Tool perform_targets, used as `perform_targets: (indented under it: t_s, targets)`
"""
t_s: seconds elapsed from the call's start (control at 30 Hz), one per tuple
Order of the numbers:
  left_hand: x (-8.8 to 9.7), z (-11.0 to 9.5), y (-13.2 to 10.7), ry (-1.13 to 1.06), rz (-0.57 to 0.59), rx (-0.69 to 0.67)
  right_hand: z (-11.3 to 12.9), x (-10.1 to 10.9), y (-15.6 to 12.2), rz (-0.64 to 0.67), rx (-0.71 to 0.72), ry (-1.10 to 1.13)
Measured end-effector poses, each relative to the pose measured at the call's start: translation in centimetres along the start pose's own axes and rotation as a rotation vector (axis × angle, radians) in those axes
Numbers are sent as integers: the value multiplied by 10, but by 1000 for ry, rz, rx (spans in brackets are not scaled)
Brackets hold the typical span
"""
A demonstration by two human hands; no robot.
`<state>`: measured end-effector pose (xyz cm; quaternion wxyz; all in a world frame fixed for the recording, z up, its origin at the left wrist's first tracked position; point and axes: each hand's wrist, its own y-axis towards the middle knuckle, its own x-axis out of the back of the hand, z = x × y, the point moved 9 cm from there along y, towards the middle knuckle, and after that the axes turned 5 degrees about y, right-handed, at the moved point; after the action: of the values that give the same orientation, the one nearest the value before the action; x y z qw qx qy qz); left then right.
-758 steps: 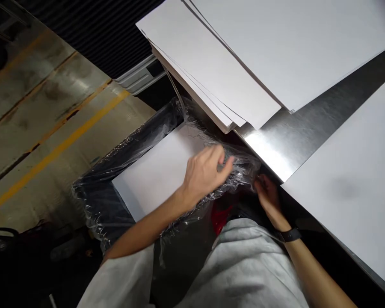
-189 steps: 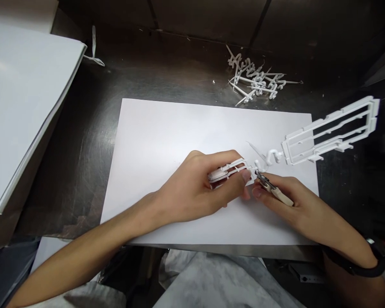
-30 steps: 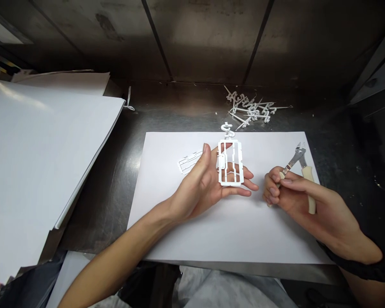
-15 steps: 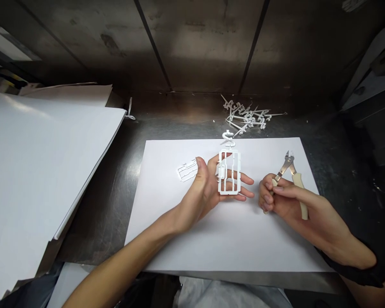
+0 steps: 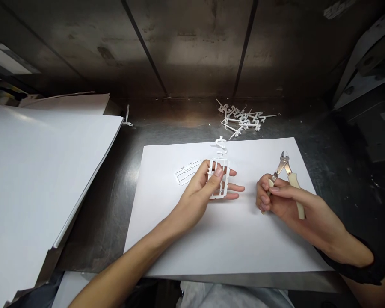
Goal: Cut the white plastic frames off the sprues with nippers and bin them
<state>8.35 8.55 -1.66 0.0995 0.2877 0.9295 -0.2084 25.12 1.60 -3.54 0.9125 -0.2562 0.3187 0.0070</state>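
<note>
My left hand (image 5: 202,184) pinches a white plastic frame (image 5: 227,179) with several inner bars, its thumb across the front and its other fingers stretched out behind. Just above the frame's top edge is a curved white plastic piece (image 5: 222,146); whether it is joined to the frame I cannot tell. A second white plastic frame (image 5: 186,172) lies tilted on the white paper (image 5: 224,239), left of that hand. My right hand (image 5: 284,196) is wrapped round one handle of side cutters (image 5: 285,162) with cream grips. Their jaws point up and away, and the handles are spread.
Behind the paper, a pile of thin white plastic offcuts (image 5: 242,119) lies on the dark metal table (image 5: 167,122). A large stack of white sheets (image 5: 51,167) takes up the left side. A metal wall (image 5: 192,51) closes off the back.
My left thumb has come over onto the face of the plastic frame. The view has shifted slightly. My right hand keeps its hold on the side cutters.
</note>
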Motion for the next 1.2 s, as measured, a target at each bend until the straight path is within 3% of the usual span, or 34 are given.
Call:
perform_targets:
  t_s: [0.17,0.37,0.43,0.67,0.9,1.03,1.2]
  targets:
    - [4,1,4,161,32,-84,0,0,0,0,3,-6]
    - [-5,11,5,-28,260,52,1,-5,-5,43,37,-28]
    - [-7,10,4,-49,285,70,1,-5,-5,50,47,-26]
    - [-8,-4,1,-285,267,38,3,3,-1,29,92,-43]
    - [0,-18,-1,-670,221,101,-14,20,-3,-39,-8,-39]
    - [6,-20,0,-663,170,90,-19,35,-5,-54,-21,-36]
    - [12,-21,5,-556,81,-33,-23,50,-8,-57,-34,-95]
